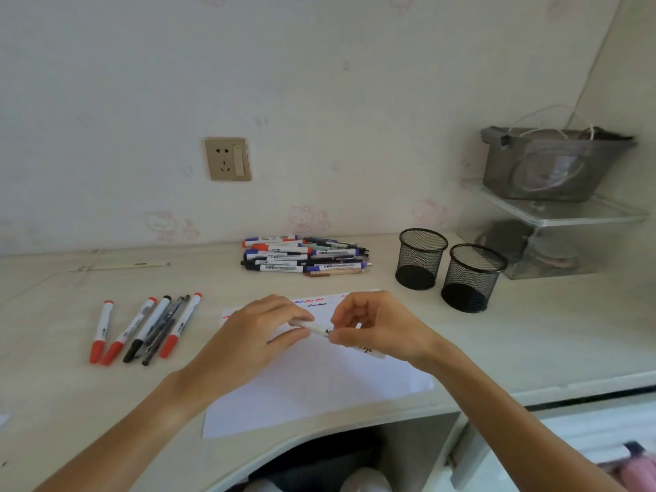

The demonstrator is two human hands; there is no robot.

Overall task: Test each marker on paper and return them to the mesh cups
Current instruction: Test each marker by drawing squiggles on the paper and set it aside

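A white marker [317, 328] with black lettering lies across both hands above the white paper [312, 388]. My left hand [255, 335] pinches its left end. My right hand [372, 324] grips its middle, and the right end sticks out below the wrist. Red and blue squiggles mark the paper's far edge. Two black mesh cups [421, 259] [470, 278] stand at the right, with no markers seen in them. A pile of markers [305, 259] lies at the back. Several markers [145, 330] with red and black caps lie in a row at the left.
A thin stick [120, 267] lies at the back left near the wall. A wall socket [228, 159] is above the desk. A clear shelf [553, 211] at the right carries a grey mesh basket [557, 165]. The desk's front edge curves near my arms.
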